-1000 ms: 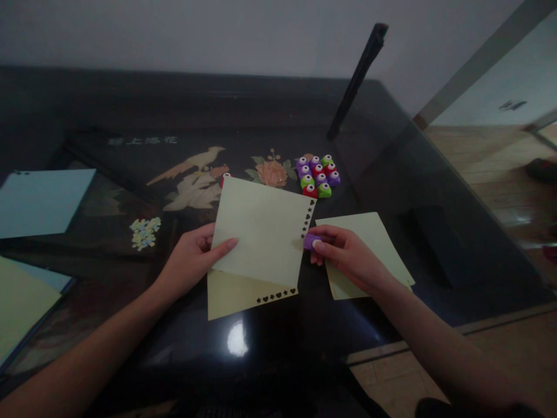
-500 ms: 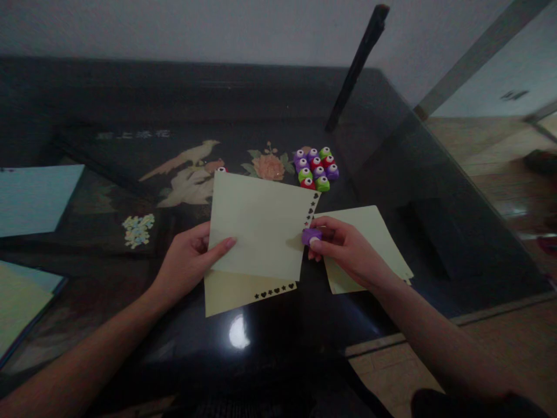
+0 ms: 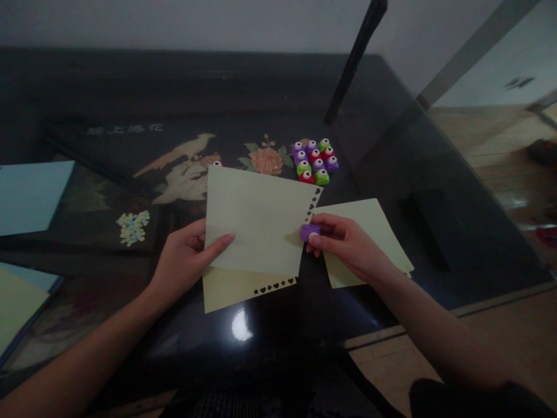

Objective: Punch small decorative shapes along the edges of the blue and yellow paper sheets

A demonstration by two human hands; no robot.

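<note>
Dark and glossy, the black lacquered table (image 3: 270, 342) carries an inlaid picture of a bird and flowers and stands against a pale wall. At the far left lies a light blue paper sheet (image 3: 30, 196), and below it, at the edge of the view, another pale sheet on a blue one. Near them a small heap of pale punched paper bits (image 3: 132, 226) rests on the table. The left hand (image 3: 185, 261) pinches the left edge of a folded pale yellow paper sheet (image 3: 256, 223), thumb on top and fingers underneath, and holds it slightly lifted. Small black star and heart holes run along the right edge of this sheet and along its lower flap. The right hand (image 3: 348, 247) pinches a small purple paper punch (image 3: 309, 232) between thumb and fingers, touching the right edge of the sheet just under the row of holes. Under this hand lies a second pale yellow paper sheet (image 3: 374, 223). Behind, a cluster of small purple, green and red punches (image 3: 314, 163) sits together, and a black slanted bar (image 3: 354, 61) rises from the table.
</note>
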